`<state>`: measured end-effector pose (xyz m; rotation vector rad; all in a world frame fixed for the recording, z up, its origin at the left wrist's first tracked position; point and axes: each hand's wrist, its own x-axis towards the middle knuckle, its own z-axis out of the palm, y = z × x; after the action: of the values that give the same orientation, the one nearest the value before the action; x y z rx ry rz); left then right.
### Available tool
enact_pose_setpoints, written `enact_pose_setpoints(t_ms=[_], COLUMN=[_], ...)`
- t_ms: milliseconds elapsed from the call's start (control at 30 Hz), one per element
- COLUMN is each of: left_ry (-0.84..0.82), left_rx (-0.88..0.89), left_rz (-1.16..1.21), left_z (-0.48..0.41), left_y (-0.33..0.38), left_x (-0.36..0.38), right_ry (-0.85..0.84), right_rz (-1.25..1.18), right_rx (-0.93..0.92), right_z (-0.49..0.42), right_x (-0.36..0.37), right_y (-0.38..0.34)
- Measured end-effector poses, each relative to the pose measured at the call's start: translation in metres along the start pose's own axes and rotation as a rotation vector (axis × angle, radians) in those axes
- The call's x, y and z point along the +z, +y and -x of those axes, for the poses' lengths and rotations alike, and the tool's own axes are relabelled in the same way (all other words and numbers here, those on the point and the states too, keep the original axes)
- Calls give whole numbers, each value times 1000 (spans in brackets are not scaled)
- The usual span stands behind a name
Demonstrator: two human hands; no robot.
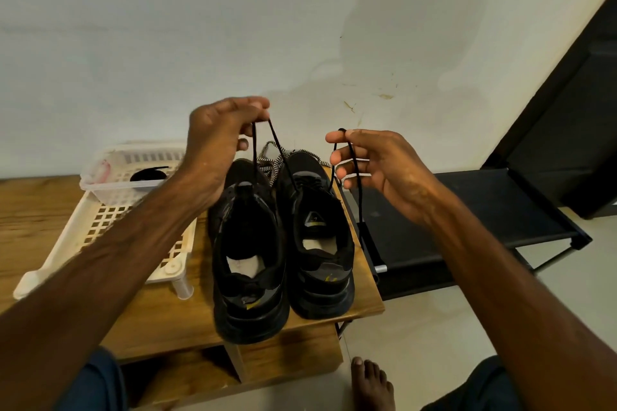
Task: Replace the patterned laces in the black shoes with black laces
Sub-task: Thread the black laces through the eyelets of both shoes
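Observation:
Two black shoes stand side by side on a wooden table, heels toward me: the left shoe [248, 260] and the right shoe [317, 237]. A thin black lace [282, 157] runs up from the right shoe's eyelets to both hands. My left hand [220, 140] pinches one end above the shoes. My right hand [374, 163] pinches the other end between thumb and forefinger, and the strand [359, 190] hangs down past its fingers. The black-and-white patterned laces [270, 165] lie bunched behind the shoes' toes.
A cream plastic rack [100, 230] sits at the table's left, with a clear tub [113, 183] on it holding a coiled black lace [148, 174]. A black shelf rack [484, 217] stands right of the wooden table [160, 320]. My bare foot [370, 384] is on the floor.

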<state>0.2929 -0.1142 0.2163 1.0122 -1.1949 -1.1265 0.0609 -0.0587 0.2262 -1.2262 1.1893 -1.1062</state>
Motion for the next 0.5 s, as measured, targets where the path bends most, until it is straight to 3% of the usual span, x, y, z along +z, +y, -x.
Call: enact_pose_setpoints(t_ms=[167, 333, 400, 500], left_ry=[46, 13, 23, 41], left_rx=[198, 205, 183, 210], left_rz=[72, 85, -134, -728], left_z=[-2, 1, 0, 2], left_y=[-1, 5, 3, -15], left_x=[-3, -2, -2, -6], right_ry=[16, -10, -49, -103], right_rz=[-28, -88, -160, -285], right_rx=[-27, -64, -80, -96], right_z=[0, 1, 1, 1], right_x=[1, 1, 1, 3], right_y=[-1, -3, -5, -7])
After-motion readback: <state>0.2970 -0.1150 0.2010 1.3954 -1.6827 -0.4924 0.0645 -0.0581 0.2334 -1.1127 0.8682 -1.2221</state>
